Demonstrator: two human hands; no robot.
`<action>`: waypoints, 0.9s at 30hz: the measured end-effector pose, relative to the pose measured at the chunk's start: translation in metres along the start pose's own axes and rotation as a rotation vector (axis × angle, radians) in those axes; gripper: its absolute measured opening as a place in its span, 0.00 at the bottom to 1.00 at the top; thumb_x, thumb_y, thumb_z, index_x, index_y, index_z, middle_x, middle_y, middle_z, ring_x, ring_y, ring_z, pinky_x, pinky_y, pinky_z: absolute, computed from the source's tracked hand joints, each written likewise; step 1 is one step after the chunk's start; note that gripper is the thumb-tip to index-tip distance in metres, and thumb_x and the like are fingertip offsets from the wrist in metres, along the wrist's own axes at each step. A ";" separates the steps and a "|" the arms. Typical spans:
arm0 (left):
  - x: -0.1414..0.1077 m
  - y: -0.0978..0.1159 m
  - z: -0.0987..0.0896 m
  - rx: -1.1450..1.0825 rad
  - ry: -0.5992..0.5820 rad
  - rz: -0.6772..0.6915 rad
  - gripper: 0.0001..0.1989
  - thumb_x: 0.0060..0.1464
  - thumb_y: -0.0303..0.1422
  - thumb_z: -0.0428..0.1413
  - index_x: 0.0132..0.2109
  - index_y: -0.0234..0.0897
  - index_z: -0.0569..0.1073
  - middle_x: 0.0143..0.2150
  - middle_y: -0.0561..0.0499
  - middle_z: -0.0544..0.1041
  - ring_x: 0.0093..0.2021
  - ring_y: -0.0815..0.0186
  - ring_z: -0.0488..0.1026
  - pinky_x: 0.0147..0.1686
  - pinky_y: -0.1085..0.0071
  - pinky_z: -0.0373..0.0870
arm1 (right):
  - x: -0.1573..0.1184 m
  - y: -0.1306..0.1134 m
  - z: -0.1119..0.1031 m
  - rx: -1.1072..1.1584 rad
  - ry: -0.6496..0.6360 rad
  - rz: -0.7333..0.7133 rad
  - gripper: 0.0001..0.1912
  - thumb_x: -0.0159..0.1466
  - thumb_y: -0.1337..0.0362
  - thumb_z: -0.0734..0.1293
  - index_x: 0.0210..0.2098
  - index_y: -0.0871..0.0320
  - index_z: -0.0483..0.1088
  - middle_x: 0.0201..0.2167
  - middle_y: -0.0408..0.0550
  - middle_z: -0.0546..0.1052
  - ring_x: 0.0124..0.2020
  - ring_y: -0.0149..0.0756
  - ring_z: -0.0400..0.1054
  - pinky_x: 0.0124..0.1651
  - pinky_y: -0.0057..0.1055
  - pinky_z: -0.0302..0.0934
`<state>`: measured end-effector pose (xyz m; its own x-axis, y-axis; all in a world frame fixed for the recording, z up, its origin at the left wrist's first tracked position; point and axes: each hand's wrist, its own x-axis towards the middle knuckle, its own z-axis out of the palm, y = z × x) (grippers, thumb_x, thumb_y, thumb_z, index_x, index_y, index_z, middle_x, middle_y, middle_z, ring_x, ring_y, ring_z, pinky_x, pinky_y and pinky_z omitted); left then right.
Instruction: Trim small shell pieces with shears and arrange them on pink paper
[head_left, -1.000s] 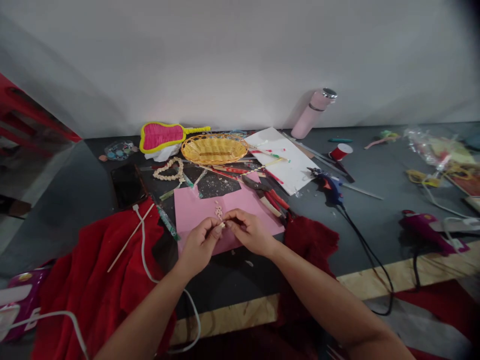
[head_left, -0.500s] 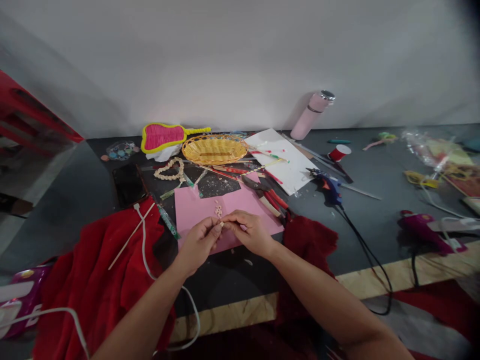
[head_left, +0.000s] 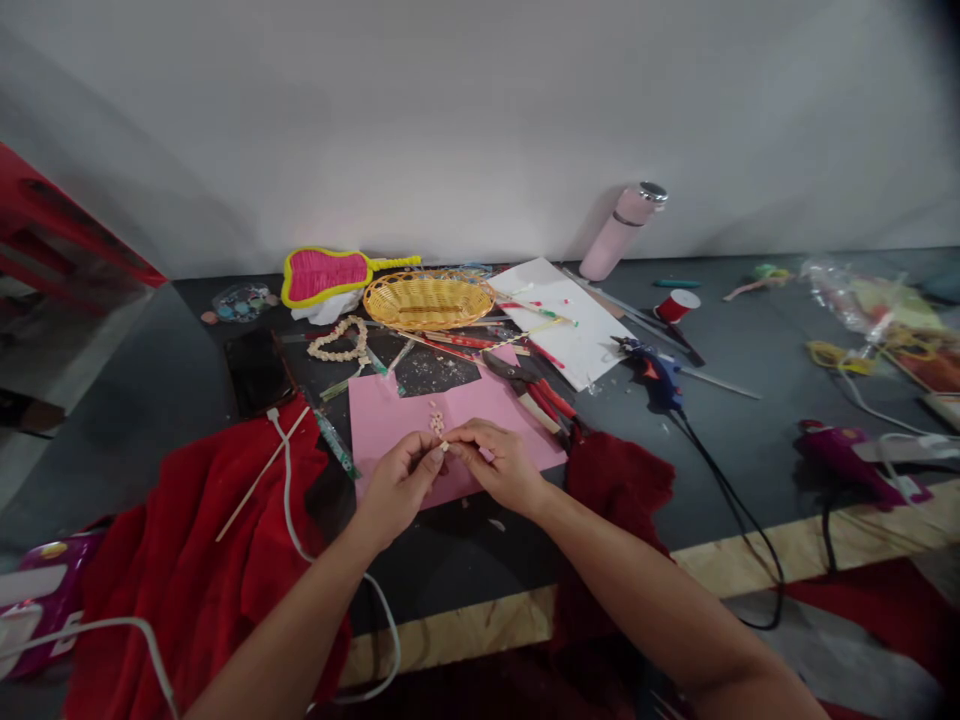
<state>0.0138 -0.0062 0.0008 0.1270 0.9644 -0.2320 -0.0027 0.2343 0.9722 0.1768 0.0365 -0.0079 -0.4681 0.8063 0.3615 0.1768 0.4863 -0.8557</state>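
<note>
"Pale piece [head_left: 444,447]: where is it logged, and what is set around it, largest item first?"

"Dark table [head_left: 465,580] is noted first, with a red cloth [head_left: 195,480] draped at its near left edge. Next, pink paper [head_left: 390,410] is laid flat beneath the working area, and a yellow basket [head_left: 429,324] is seen beyond it. Left hand [head_left: 397,487] and right hand [head_left: 502,467] are brought together above the paper. Red-handled pliers [head_left: 508,368] are rested at the paper's right side; a heart-shaped loop [head_left: 337,357] is placed beyond its left part. Loose pieces [head_left: 436,420] are heaped just past the fingertips. Smallest, the pale piece is held where both hands meet."

"State of the hands?"

"Both are narrowed to a pinch. The piece is gripped at the left thumb and met by the right fingertips; how the hold is shared cannot be told."

"Any change to be recorded?"

"One second ago the right index finger was more bent; now it is laid straighter towards the piece. The heap is seen in the same spot. Fine adjustment of one piece is therefore inferred, with no visible advance on the others."
</note>
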 end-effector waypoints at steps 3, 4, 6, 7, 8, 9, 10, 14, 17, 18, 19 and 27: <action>0.000 -0.001 0.000 0.017 0.014 0.022 0.12 0.55 0.41 0.53 0.37 0.36 0.70 0.27 0.54 0.68 0.24 0.72 0.60 0.24 0.76 0.57 | 0.000 -0.001 0.000 -0.014 0.007 0.001 0.09 0.65 0.64 0.61 0.41 0.54 0.72 0.34 0.48 0.76 0.37 0.35 0.70 0.41 0.34 0.65; 0.000 -0.001 0.000 0.021 0.020 0.025 0.12 0.55 0.41 0.53 0.37 0.36 0.70 0.28 0.54 0.68 0.24 0.72 0.60 0.24 0.76 0.57 | 0.000 -0.001 0.000 -0.015 0.006 0.002 0.09 0.65 0.64 0.61 0.41 0.54 0.72 0.34 0.48 0.76 0.37 0.35 0.70 0.41 0.34 0.65; 0.000 -0.002 0.000 0.032 0.026 0.034 0.12 0.56 0.41 0.52 0.37 0.36 0.70 0.28 0.54 0.69 0.25 0.72 0.61 0.24 0.76 0.57 | 0.000 -0.002 0.000 -0.012 0.010 0.003 0.09 0.65 0.64 0.61 0.40 0.54 0.72 0.34 0.48 0.76 0.37 0.35 0.70 0.41 0.33 0.65; 0.000 -0.002 0.000 0.040 0.024 0.040 0.12 0.56 0.41 0.52 0.36 0.36 0.70 0.28 0.53 0.69 0.25 0.72 0.62 0.24 0.76 0.57 | 0.000 -0.002 0.000 -0.009 0.011 0.003 0.09 0.65 0.64 0.61 0.40 0.54 0.72 0.34 0.48 0.75 0.37 0.35 0.70 0.41 0.33 0.65; 0.000 -0.003 0.000 0.050 0.021 0.046 0.11 0.56 0.41 0.52 0.36 0.36 0.69 0.28 0.53 0.69 0.25 0.72 0.62 0.24 0.76 0.57 | 0.001 -0.002 0.000 -0.006 0.012 0.002 0.09 0.65 0.64 0.61 0.40 0.54 0.72 0.34 0.48 0.75 0.37 0.35 0.70 0.41 0.33 0.65; 0.000 -0.003 -0.001 0.062 0.018 0.052 0.11 0.57 0.40 0.51 0.36 0.36 0.69 0.29 0.53 0.69 0.25 0.72 0.62 0.25 0.76 0.57 | 0.001 -0.002 0.000 -0.004 0.012 0.001 0.09 0.65 0.65 0.61 0.40 0.54 0.72 0.34 0.48 0.75 0.37 0.35 0.70 0.41 0.33 0.65; 0.000 -0.004 -0.001 0.077 0.015 0.058 0.11 0.57 0.40 0.51 0.36 0.36 0.69 0.29 0.53 0.69 0.26 0.72 0.62 0.25 0.76 0.57 | 0.001 -0.002 0.000 -0.004 0.012 0.000 0.09 0.65 0.65 0.61 0.40 0.55 0.72 0.34 0.48 0.75 0.37 0.35 0.70 0.41 0.32 0.65; 0.001 -0.005 -0.002 0.142 0.018 0.080 0.11 0.58 0.40 0.50 0.35 0.36 0.68 0.29 0.53 0.69 0.26 0.72 0.62 0.26 0.76 0.58 | 0.000 0.000 0.001 -0.016 0.012 -0.020 0.08 0.65 0.66 0.61 0.41 0.56 0.72 0.34 0.48 0.75 0.37 0.34 0.70 0.41 0.32 0.65; 0.000 -0.005 -0.003 0.182 0.025 0.086 0.11 0.58 0.40 0.49 0.36 0.37 0.68 0.29 0.54 0.69 0.26 0.71 0.62 0.26 0.75 0.58 | 0.000 0.001 0.001 -0.020 0.017 -0.032 0.08 0.65 0.67 0.61 0.41 0.57 0.72 0.33 0.48 0.75 0.37 0.33 0.70 0.41 0.31 0.65; 0.000 -0.005 -0.003 0.191 0.027 0.086 0.11 0.58 0.40 0.49 0.35 0.37 0.68 0.29 0.54 0.69 0.26 0.71 0.63 0.26 0.75 0.58 | 0.000 0.001 0.001 -0.019 0.018 -0.032 0.08 0.65 0.67 0.61 0.41 0.57 0.72 0.33 0.48 0.75 0.37 0.33 0.70 0.41 0.31 0.65; 0.000 -0.005 -0.003 0.199 0.029 0.087 0.11 0.58 0.40 0.49 0.35 0.37 0.67 0.29 0.54 0.69 0.26 0.71 0.63 0.26 0.75 0.58 | 0.000 0.001 0.001 -0.018 0.019 -0.030 0.08 0.65 0.67 0.61 0.41 0.57 0.72 0.33 0.48 0.75 0.37 0.33 0.70 0.41 0.31 0.65; 0.000 -0.004 -0.002 0.248 0.043 0.120 0.10 0.59 0.39 0.49 0.36 0.37 0.68 0.28 0.54 0.68 0.26 0.71 0.62 0.26 0.75 0.59 | 0.000 0.000 0.001 -0.031 0.006 -0.004 0.09 0.65 0.65 0.61 0.40 0.56 0.72 0.34 0.47 0.76 0.37 0.33 0.70 0.41 0.30 0.65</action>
<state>0.0117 -0.0072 -0.0027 0.0977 0.9890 -0.1107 0.2285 0.0860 0.9697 0.1755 0.0360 -0.0085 -0.4634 0.8063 0.3676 0.2018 0.4999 -0.8422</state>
